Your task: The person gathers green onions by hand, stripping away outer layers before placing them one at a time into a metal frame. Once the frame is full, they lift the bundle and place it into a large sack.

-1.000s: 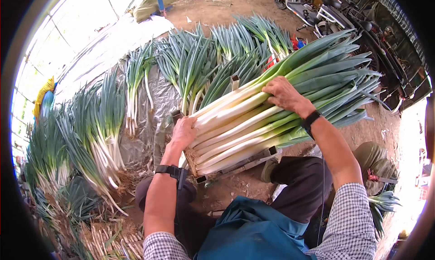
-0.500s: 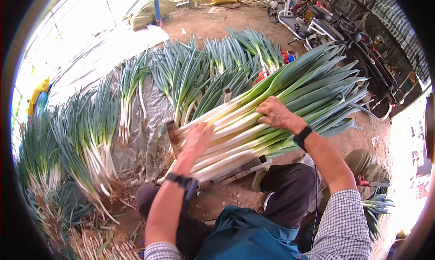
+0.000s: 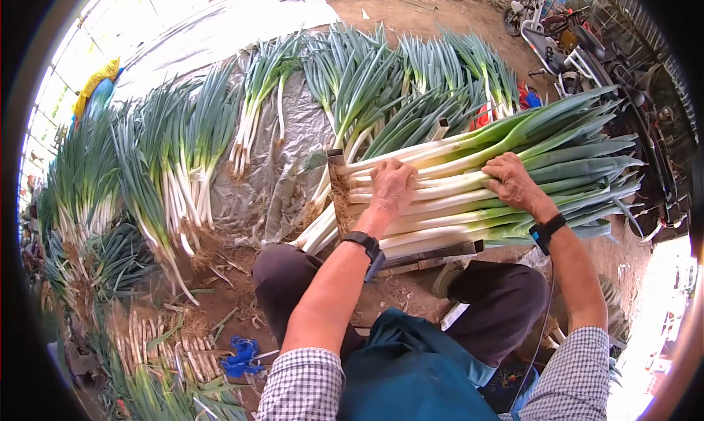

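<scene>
A thick row of large green onions [image 3: 440,201] lies across a low wooden frame [image 3: 440,254] in front of my knees, white root ends to the left and leaves to the right. My left hand [image 3: 394,190] curls over the white stalks near the roots; its fingertips are partly hidden. Farther right, my right hand [image 3: 513,180] has its fingers bent around a stalk where white turns green. The frame's upright end piece [image 3: 336,158] stands beside the roots.
Bundles of green onions [image 3: 352,83] lie on a grey plastic sheet [image 3: 268,175] beyond and to the left. Trimmed stalks [image 3: 183,351] and a blue cloth-like bundle [image 3: 242,356] are at lower left. Scooters [image 3: 572,54] stand at upper right.
The view has shifted, so the scene sits farther right and lower left comes into sight. My left hand has moved slightly along the white stalks; my right hand stays near the green part.
</scene>
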### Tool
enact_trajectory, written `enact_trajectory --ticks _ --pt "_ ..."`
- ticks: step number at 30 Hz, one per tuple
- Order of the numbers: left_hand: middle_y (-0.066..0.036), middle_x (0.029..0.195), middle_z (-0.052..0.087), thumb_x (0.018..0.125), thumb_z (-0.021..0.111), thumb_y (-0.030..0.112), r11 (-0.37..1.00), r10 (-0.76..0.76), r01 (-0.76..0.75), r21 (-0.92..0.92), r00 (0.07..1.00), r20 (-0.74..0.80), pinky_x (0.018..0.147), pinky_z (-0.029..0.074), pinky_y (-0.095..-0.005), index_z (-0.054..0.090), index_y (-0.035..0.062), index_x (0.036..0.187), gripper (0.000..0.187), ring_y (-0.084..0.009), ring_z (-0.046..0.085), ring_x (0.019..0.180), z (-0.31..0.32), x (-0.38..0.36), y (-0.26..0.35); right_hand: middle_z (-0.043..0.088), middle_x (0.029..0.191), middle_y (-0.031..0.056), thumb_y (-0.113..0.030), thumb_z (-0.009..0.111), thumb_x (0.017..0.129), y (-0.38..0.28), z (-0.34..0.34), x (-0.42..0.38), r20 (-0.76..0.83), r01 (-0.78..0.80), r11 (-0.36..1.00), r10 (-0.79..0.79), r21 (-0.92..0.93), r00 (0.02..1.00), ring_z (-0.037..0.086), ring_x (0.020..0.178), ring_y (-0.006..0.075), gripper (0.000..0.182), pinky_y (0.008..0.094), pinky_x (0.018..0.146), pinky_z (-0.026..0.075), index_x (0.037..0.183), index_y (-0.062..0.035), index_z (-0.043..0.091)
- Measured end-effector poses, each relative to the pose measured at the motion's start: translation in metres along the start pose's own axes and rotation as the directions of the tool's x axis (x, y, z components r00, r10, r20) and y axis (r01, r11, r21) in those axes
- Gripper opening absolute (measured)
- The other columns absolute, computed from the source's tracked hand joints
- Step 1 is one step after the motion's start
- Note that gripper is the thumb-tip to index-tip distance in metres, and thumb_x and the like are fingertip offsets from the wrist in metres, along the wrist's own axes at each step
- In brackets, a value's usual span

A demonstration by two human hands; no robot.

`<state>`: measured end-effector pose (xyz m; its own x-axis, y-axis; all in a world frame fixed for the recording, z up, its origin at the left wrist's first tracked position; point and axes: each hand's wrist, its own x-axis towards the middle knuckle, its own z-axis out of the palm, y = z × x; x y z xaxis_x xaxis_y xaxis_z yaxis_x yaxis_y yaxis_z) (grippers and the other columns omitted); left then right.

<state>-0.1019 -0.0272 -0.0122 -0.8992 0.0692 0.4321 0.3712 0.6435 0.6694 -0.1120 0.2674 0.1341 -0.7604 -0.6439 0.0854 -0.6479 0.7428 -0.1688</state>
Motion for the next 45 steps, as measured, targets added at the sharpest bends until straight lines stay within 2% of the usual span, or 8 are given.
enact_trajectory --ticks 8,19,36,40,42,43,44,45 --pt "-0.014 0.096 0.068 0.096 0.066 0.023 0.999 0.004 -0.005 0.037 0.999 0.049 0.090 0.044 -0.0506 0.074 0.0081 0.090 0.018 -0.0362 0.060 0.099 -0.002 -0.004 -0.001 0.068 0.118 0.0156 -0.024 0.067 0.094 0.026 -0.021 0.018 -0.271 -0.073 0.984 0.027 -0.161 0.962 0.058 0.118 0.0348 0.024 0.0457 0.105 0.042 0.102 -0.0011 0.072" --pt "-0.017 0.096 0.065 0.092 0.065 0.015 0.996 -0.032 0.024 0.088 0.995 0.092 0.090 0.045 -0.0506 0.067 0.0045 0.086 0.012 -0.0387 0.059 0.099 0.000 -0.005 -0.005 0.067 0.090 0.0078 -0.036 0.054 0.101 0.029 0.000 0.015 -0.052 -0.129 0.899 0.119 -0.418 0.992 0.061 0.102 0.0265 0.032 0.0465 0.092 0.043 0.085 -0.0123 0.070" --pt "-0.018 0.100 0.066 0.101 0.058 0.020 0.989 -0.034 0.023 0.144 0.997 0.073 0.089 0.044 -0.0510 0.066 0.0010 0.093 0.023 -0.0400 0.058 0.100 0.002 -0.006 -0.005 0.053 0.144 0.0143 -0.057 0.043 0.104 0.058 -0.007 0.001 0.065 -0.317 0.916 0.342 -0.245 0.938 0.035 0.146 0.0362 0.057 0.0547 0.123 0.018 0.123 -0.0094 0.069" --pt "-0.018 0.100 0.066 0.101 0.058 0.021 0.993 0.044 -0.045 0.113 0.999 0.016 0.089 0.043 -0.0511 0.066 0.0019 0.092 0.023 -0.0396 0.058 0.101 0.003 -0.011 -0.008 0.068 0.093 0.0034 -0.033 0.059 0.102 0.079 -0.041 -0.010 -0.179 -0.019 1.000 0.022 0.022 0.984 0.068 0.086 0.0255 0.027 0.0430 0.076 0.058 0.108 -0.0086 0.068" --pt "-0.018 0.099 0.066 0.101 0.058 0.020 0.991 0.038 -0.044 0.125 0.998 0.046 0.089 0.043 -0.0510 0.066 0.0023 0.091 0.022 -0.0394 0.059 0.100 0.003 -0.011 -0.007 0.058 0.073 -0.0060 -0.022 0.065 0.097 0.048 -0.103 -0.064 0.006 -0.068 0.058 0.716 0.996 0.698 0.050 0.050 0.0046 0.014 0.0227 0.043 0.038 0.090 -0.0118 0.069" --pt "-0.018 0.098 0.065 0.101 0.058 0.020 0.990 0.028 -0.035 0.134 0.998 0.051 0.089 0.044 -0.0509 0.066 0.0025 0.091 0.022 -0.0393 0.059 0.100 0.002 -0.011 -0.007 0.065 0.076 0.0029 -0.025 0.064 0.098 0.066 -0.119 -0.085 -0.468 -0.226 0.718 0.626 0.659 0.624 0.057 0.054 0.0147 0.017 0.0313 0.049 0.045 0.092 -0.0104 0.071" --pt "-0.018 0.098 0.065 0.101 0.058 0.020 0.990 0.011 -0.017 0.138 0.999 0.042 0.089 0.044 -0.0509 0.066 0.0027 0.091 0.021 -0.0393 0.059 0.099 0.001 -0.011 -0.008 0.072 0.080 0.0119 -0.028 0.062 0.098 0.083 -0.136 -0.106 -0.831 -0.654 0.755 0.386 0.035 0.401 0.064 0.058 0.0248 0.022 0.0398 0.055 0.052 0.094 -0.0090 0.073" --pt "-0.018 0.098 0.065 0.101 0.058 0.020 0.990 0.003 -0.008 0.143 0.999 0.036 0.089 0.044 -0.0508 0.066 0.0030 0.091 0.021 -0.0393 0.059 0.099 0.002 -0.010 -0.008 0.070 0.081 0.0221 -0.030 0.062 0.097 0.111 -0.158 -0.136 -0.768 -0.818 0.563 0.573 0.117 0.285 0.070 0.069 0.0348 0.024 0.0481 0.065 0.053 0.099 -0.0098 0.075"
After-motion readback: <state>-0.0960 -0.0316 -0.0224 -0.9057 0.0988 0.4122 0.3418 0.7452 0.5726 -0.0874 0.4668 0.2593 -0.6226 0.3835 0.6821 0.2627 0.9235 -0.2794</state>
